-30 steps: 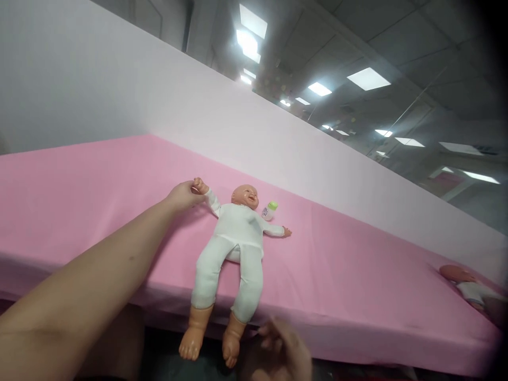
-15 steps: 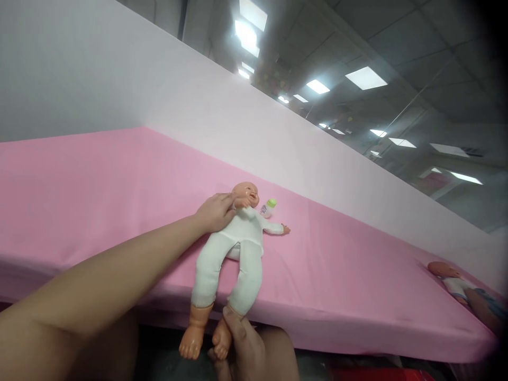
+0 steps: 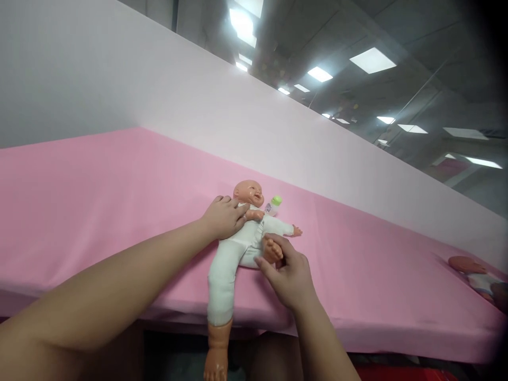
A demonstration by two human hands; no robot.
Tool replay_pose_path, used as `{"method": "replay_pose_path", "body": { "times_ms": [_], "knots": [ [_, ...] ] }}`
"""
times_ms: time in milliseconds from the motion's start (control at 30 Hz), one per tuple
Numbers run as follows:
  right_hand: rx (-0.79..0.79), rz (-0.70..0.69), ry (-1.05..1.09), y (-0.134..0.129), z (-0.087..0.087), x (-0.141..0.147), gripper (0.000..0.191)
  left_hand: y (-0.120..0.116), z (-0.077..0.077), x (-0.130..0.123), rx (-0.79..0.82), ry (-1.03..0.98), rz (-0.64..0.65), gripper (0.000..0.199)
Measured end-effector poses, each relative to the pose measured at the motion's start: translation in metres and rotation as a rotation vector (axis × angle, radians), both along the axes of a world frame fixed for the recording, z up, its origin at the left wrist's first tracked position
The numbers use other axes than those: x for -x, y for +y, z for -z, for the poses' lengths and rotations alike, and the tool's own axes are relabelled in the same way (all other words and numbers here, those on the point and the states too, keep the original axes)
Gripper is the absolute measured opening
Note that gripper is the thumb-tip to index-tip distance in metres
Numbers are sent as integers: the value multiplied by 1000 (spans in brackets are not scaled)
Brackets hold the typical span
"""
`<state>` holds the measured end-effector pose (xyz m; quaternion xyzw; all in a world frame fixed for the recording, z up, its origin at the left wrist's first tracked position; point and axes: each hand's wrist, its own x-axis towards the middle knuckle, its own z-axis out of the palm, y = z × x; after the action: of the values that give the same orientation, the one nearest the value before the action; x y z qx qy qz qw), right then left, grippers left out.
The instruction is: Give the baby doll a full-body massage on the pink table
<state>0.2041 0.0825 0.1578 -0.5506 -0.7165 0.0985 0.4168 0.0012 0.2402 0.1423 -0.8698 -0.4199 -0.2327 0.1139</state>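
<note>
A baby doll (image 3: 251, 233) in white clothes lies on its back on a pink-covered surface (image 3: 357, 275). My left hand (image 3: 225, 216) is closed around the doll's arm, by its shoulder and chest. With my right hand (image 3: 286, 267) I grip one foot (image 3: 273, 251) of the doll, and that leg is bent up toward its belly. The other leg (image 3: 221, 288) hangs straight over the front edge. Beside the doll's head lies a small bottle (image 3: 273, 205) with a green cap.
A second doll (image 3: 478, 275) lies at the far right of the pink surface. Behind the surface runs a pale wall (image 3: 198, 106). Something red (image 3: 400, 373) shows below the front edge.
My right hand has moved up with the doll's foot, bending that leg toward the belly. The doll's arm under my left hand has come down from its face to its chest.
</note>
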Motion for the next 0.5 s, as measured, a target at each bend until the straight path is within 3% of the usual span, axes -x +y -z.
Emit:
{"method": "replay_pose_path", "body": {
  "times_ms": [100, 200, 367, 500],
  "knots": [
    [79, -104, 208, 33, 2, -4, 44, 0, 2, 2, 9, -47, -12, 46],
    [106, -97, 301, 49, 10, -4, 45, 2, 4, 4, 37, -120, -12, 47],
    [83, -7, 304, 54, 20, -1, 55, 5, 2, 4, 64, -205, 99, 47],
    [-36, 74, 253, 42, 21, -6, 56, 2, -1, 4, 144, -302, 132, 51]
  ]
}}
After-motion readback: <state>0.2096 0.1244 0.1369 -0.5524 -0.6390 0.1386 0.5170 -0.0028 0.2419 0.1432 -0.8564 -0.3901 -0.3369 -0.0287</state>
